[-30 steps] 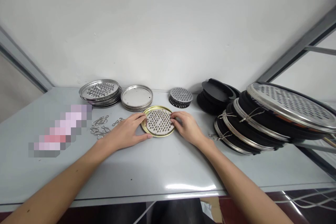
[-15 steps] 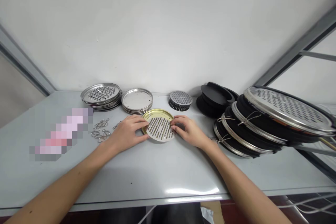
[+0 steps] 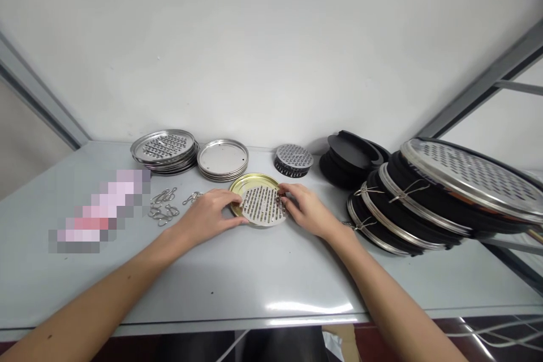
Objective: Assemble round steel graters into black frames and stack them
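A round metal grater plate (image 3: pixel 263 207) with rows of slots lies tilted over the front of a gold-coloured round lid (image 3: pixel 244 184). At its right rim, my right hand (image 3: pixel 303 206) pinches the plate between thumb and fingers. My left hand (image 3: pixel 214 212) grips the left side, thumb low and index finger higher along the edges of plate and lid. How firmly the left fingers press on each piece is hard to see. Behind the lid stands a short stack of grater plates (image 3: pixel 293 157), and to its left a pile of plain round metal lids (image 3: pixel 223 157).
Rimmed grater lids (image 3: pixel 164 147) are stacked at the back left. Several metal clips (image 3: pixel 163 206) lie left of my left hand, near a pixelated patch. Black round parts (image 3: pixel 350 153) and tied stacks of black, metal-rimmed pieces (image 3: pixel 424 198) occupy the right. A wall borders the table's back.
The grater plate has shifted slightly right over the gold lid, and both hands have moved a little with it. The camera view has shifted slightly.
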`<move>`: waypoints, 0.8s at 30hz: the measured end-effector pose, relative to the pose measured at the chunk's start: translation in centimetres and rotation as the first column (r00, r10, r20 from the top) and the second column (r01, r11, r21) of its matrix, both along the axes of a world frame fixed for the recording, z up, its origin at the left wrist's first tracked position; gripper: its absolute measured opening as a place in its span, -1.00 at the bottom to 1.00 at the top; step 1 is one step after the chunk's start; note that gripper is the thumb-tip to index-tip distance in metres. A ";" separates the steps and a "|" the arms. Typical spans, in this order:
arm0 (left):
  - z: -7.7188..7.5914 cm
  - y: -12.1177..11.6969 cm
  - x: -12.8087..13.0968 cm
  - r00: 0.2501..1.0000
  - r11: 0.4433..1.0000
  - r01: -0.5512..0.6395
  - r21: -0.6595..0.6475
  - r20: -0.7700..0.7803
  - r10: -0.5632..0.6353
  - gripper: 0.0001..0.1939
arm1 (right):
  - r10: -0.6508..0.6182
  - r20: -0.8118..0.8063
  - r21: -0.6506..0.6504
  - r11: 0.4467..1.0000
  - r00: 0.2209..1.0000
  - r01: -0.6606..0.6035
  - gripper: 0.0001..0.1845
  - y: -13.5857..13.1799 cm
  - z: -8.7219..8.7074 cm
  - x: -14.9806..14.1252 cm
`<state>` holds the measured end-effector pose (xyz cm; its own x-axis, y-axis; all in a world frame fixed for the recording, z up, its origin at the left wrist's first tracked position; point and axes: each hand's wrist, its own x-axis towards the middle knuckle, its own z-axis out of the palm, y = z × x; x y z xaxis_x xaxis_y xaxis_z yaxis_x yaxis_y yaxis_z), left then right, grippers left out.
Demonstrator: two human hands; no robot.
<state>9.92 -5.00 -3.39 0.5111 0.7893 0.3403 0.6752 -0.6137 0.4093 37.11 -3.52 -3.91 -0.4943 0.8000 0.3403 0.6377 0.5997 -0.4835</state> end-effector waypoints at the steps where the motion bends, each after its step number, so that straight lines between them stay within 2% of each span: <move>1: 0.0 0.1 -0.1 1.000 1.000 0.004 -0.003 -0.016 -0.004 -0.57 | 0.004 0.018 0.006 1.000 1.000 -0.004 -0.73 0.0 0.1 -0.1; 4: -0.1 0.2 -0.3 0.998 0.999 0.029 -0.013 -0.051 -0.030 -0.41 | 0.006 0.072 0.015 1.000 0.997 -0.007 -0.73 0.0 0.3 -0.2; 6: -0.1 0.2 -0.4 0.997 0.999 0.040 -0.021 -0.058 -0.041 -0.37 | 0.007 0.101 0.018 1.000 0.995 -0.009 -0.70 0.0 0.5 -0.3; 12: -0.2 0.2 -0.3 0.998 0.999 0.027 -0.031 -0.053 -0.028 -0.40 | -0.017 0.153 0.026 1.000 0.988 0.014 -0.68 -0.1 0.7 -0.6; 24: 0.0 0.0 -0.1 0.995 0.995 0.084 0.048 -0.067 -0.080 -0.53 | -0.057 0.098 0.038 0.998 0.993 0.054 -0.69 -0.4 -0.3 -1.0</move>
